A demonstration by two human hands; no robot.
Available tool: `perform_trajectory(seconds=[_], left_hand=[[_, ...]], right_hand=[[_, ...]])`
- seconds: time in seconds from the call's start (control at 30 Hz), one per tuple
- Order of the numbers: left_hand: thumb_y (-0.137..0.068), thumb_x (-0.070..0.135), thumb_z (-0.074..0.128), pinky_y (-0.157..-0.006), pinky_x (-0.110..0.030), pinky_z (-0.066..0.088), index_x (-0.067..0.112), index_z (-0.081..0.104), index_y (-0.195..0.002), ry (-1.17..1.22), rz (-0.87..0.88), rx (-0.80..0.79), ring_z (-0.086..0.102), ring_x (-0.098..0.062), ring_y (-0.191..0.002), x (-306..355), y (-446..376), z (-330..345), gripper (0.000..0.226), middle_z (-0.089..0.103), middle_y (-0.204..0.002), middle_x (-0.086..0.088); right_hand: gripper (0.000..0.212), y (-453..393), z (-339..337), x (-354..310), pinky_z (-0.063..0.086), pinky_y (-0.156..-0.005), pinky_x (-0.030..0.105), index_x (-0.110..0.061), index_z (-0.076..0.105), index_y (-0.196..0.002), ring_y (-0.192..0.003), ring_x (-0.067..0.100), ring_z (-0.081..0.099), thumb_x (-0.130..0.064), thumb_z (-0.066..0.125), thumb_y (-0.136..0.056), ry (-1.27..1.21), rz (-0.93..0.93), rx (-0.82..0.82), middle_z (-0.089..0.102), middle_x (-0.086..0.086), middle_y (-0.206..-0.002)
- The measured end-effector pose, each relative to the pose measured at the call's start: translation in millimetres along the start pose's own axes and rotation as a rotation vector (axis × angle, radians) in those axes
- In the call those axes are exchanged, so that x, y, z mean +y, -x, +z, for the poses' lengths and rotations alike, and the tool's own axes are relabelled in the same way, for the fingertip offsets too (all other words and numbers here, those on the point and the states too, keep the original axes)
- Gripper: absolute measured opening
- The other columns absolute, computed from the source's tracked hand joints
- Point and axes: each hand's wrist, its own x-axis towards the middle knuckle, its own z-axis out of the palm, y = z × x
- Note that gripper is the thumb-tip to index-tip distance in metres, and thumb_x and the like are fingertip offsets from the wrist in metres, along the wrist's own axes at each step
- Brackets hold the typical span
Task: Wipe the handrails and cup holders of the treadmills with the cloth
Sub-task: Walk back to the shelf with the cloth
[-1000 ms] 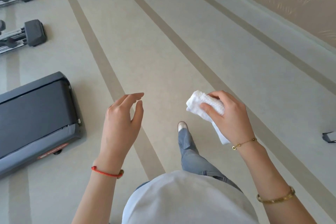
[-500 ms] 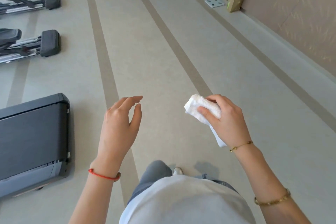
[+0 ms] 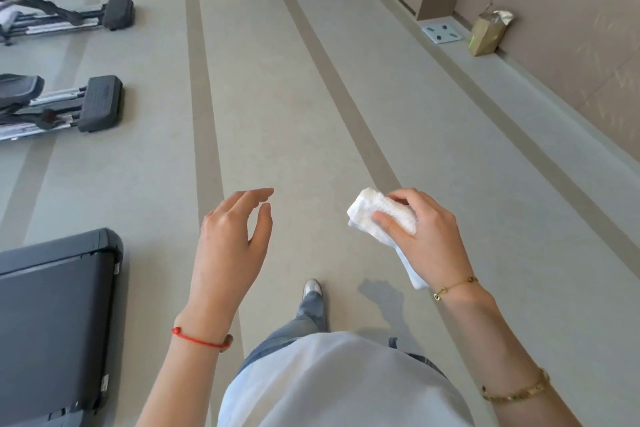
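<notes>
The cloth [image 3: 381,215] is a small white towel folded into a thick pad, and it looks soft, light and limp — something that will mould itself round a rail or into a cup holder, but will also unfold and trail if held only by a corner. The sensible hold is the one shown: the folded bulk taken across its middle, so a flat face is left free for wiping. The right hand [image 3: 424,239] grips it that way, thumb pressed on the near face and fingers curled over the top, with a loose tail of cloth hanging down below the palm toward the wrist. The left hand [image 3: 230,246] holds nothing and touches nothing; its fingers are relaxed and slightly bent, thumb apart from them, hovering above the floor [image 3: 277,114]. Both hands are raised in front of the body, well clear of any rail. The rear end of a treadmill [image 3: 55,322] lies at lower left — its handrails and cup holders are out of view.
</notes>
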Motion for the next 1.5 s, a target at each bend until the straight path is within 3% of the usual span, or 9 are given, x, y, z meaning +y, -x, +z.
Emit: perform_trajectory(seconds=[0.33, 0.47, 0.63, 0.7, 0.9, 1.1, 1.23, 1.37, 1.5], left_hand=[[-0.097, 0.011, 0.056, -0.081, -0.027, 0.048, 0.013, 0.070, -0.117, 0.001, 0.071, -0.015, 0.059, -0.021, -0.069, -38.4, -239.5, 32.7, 0.024, 0.069, -0.110, 0.003], [-0.096, 0.008, 0.057, -0.074, -0.026, 0.044, 0.012, 0.070, -0.115, 0.004, 0.087, -0.034, 0.048, -0.023, -0.083, -55.4, -319.5, 61.7, 0.023, 0.070, -0.108, 0.002], [-0.097, 0.010, 0.057, -0.076, -0.022, 0.042, 0.014, 0.070, -0.115, -0.010, 0.056, -0.051, 0.048, -0.023, -0.077, -82.2, -421.0, 104.1, 0.023, 0.070, -0.107, 0.003], [-0.097, 0.011, 0.056, -0.078, -0.019, 0.041, 0.015, 0.070, -0.116, -0.002, 0.061, -0.046, 0.048, -0.013, -0.062, -89.0, -468.4, 118.8, 0.024, 0.070, -0.108, 0.004], [-0.096, 0.009, 0.057, -0.078, -0.023, 0.043, 0.014, 0.071, -0.114, -0.007, 0.062, 0.068, 0.049, 0.011, -0.059, -97.2, -620.7, 153.9, 0.023, 0.070, -0.107, 0.004], [-0.097, 0.010, 0.056, -0.086, -0.025, 0.049, 0.013, 0.070, -0.115, -0.017, 0.066, 0.069, 0.066, -0.014, -0.086, -108.0, -747.3, 190.0, 0.023, 0.071, -0.107, 0.002], [-0.096, 0.008, 0.057, -0.082, -0.028, 0.050, 0.012, 0.070, -0.115, -0.016, 0.066, 0.057, 0.062, -0.012, -0.073, -123.2, -824.2, 221.1, 0.023, 0.071, -0.106, 0.001], [-0.095, 0.006, 0.059, -0.079, -0.020, 0.044, 0.011, 0.071, -0.113, -0.006, 0.069, 0.063, 0.054, -0.006, -0.064, -145.1, -910.0, 257.5, 0.023, 0.071, -0.105, 0.000], [-0.094, 0.005, 0.060, -0.074, -0.016, 0.040, 0.010, 0.072, -0.111, 0.004, 0.103, 0.078, 0.044, 0.008, -0.055, -161.5, -1015.0, 289.0, 0.022, 0.072, -0.103, 0.000]], right_hand=[[0.023, -218.7, 31.2, -15.6, 0.050, -0.080, 0.030, -0.027, 0.061, -0.101, -0.090, 0.006, 0.058, -0.043, 0.067, -0.085, -0.005, 0.017, 0.061, 0.062, -0.016, -0.098], [0.025, -296.0, 45.8, -6.9, 0.050, -0.077, 0.031, -0.024, 0.061, -0.101, -0.087, 0.008, 0.058, -0.044, 0.066, -0.086, 0.031, 0.023, 0.067, 0.063, -0.014, -0.097], [0.026, -410.6, 68.3, 10.1, 0.050, -0.079, 0.034, -0.023, 0.061, -0.099, -0.087, 0.011, 0.060, -0.044, 0.066, -0.085, 0.019, 0.018, 0.070, 0.064, -0.011, -0.096], [0.026, -462.8, 73.6, 15.5, 0.051, -0.078, 0.036, -0.023, 0.061, -0.099, -0.087, 0.011, 0.060, -0.044, 0.067, -0.085, 0.020, 0.019, 0.064, 0.065, -0.010, -0.095], [0.025, -635.2, 79.8, 16.2, 0.051, -0.079, 0.038, -0.026, 0.060, -0.100, -0.089, 0.012, 0.060, -0.045, 0.064, -0.086, 0.016, -0.037, 0.017, 0.064, -0.011, -0.097], [0.026, -775.3, 84.1, 14.9, 0.050, -0.076, 0.033, -0.023, 0.061, -0.101, -0.086, 0.011, 0.059, -0.044, 0.066, -0.086, 0.021, -0.076, 0.007, 0.063, -0.009, -0.096], [0.029, -855.0, 95.9, 28.6, 0.050, -0.078, 0.032, -0.021, 0.062, -0.102, -0.088, 0.012, 0.059, -0.044, 0.068, -0.085, 0.013, -0.043, 0.015, 0.064, -0.008, -0.097], [0.029, -942.7, 113.0, 44.4, 0.050, -0.079, 0.032, -0.021, 0.062, -0.101, -0.088, 0.012, 0.059, -0.044, 0.068, -0.085, 0.015, -0.018, 0.025, 0.065, -0.008, -0.097], [0.027, -1043.9, 124.1, 49.6, 0.049, -0.078, 0.030, -0.024, 0.061, -0.100, -0.088, 0.009, 0.059, -0.046, 0.067, -0.085, 0.007, -0.005, 0.047, 0.064, -0.012, -0.096]])
